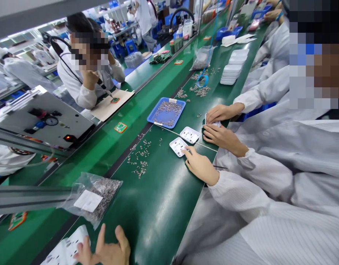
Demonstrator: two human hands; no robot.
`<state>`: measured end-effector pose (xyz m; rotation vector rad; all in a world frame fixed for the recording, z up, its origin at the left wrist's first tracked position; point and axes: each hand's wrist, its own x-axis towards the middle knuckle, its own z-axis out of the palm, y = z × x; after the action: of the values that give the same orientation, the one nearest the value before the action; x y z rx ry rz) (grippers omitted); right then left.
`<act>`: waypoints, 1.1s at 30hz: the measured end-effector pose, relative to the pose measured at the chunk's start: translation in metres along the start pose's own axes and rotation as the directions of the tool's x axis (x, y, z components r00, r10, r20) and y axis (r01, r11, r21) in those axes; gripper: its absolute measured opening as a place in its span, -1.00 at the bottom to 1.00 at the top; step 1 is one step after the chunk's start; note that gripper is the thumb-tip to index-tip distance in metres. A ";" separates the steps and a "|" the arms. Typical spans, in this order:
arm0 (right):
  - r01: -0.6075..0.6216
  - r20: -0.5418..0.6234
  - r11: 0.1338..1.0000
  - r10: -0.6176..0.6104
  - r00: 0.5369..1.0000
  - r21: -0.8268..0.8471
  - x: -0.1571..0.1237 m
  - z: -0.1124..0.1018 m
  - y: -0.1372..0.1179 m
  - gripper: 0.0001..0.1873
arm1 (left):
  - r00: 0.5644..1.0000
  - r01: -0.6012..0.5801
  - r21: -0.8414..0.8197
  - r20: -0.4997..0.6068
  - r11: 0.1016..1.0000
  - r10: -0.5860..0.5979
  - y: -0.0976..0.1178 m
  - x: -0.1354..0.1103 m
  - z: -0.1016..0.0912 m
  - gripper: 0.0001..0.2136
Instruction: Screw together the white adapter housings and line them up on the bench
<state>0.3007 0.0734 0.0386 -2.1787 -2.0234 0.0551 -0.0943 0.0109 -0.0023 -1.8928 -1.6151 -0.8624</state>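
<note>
My right hand (pixel 200 164) is at the near corner of a white plastic socket faceplate (pixel 177 145) lying on the green bench, its fingers bent and closed on that edge. The plate has several dark slots. My left hand (pixel 110 248), palm up with fingers spread, is at the bottom of the view beside several white slotted faceplates (pixel 66 246); nothing shows in it. Just above this hand lies a clear bag of small metal parts (pixel 104 198) with a white label. Loose small metal parts (pixel 142 163) are scattered between my hands.
A second white faceplate (pixel 189 135) lies beside a co-worker's hands (pixel 223 136), which work on another one. Beyond are a blue tray of metal parts (pixel 169 110) and stacked white plates (pixel 233 70). A lane carries green circuit boards (pixel 120 127). A person sits opposite.
</note>
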 end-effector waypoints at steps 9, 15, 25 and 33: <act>0.274 0.161 0.961 -0.266 0.950 -0.026 -0.022 -0.017 -0.021 -0.61 | 0.994 -0.069 -0.245 0.062 0.967 0.087 0.070 -0.002 -0.005 -0.46; 0.621 0.088 0.685 -0.695 0.713 0.381 -0.062 -0.005 -0.079 -0.70 | 0.794 0.034 -0.371 0.574 0.928 0.200 0.102 0.009 0.002 -0.45; 0.445 -0.284 0.250 -0.490 0.824 0.860 -0.003 -0.065 -0.104 -0.80 | 0.752 0.386 -0.455 0.659 0.803 0.012 0.102 0.031 0.003 -0.58; 0.136 -0.203 -0.293 -0.212 0.956 0.946 0.032 -0.052 -0.165 -0.37 | 0.781 0.430 -0.393 0.614 0.813 -0.116 0.114 0.029 0.019 -0.66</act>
<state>0.1482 0.1111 0.1173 -0.6172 -1.1459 1.2729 0.0233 0.0249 0.0090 -2.4961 -2.2518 -0.9888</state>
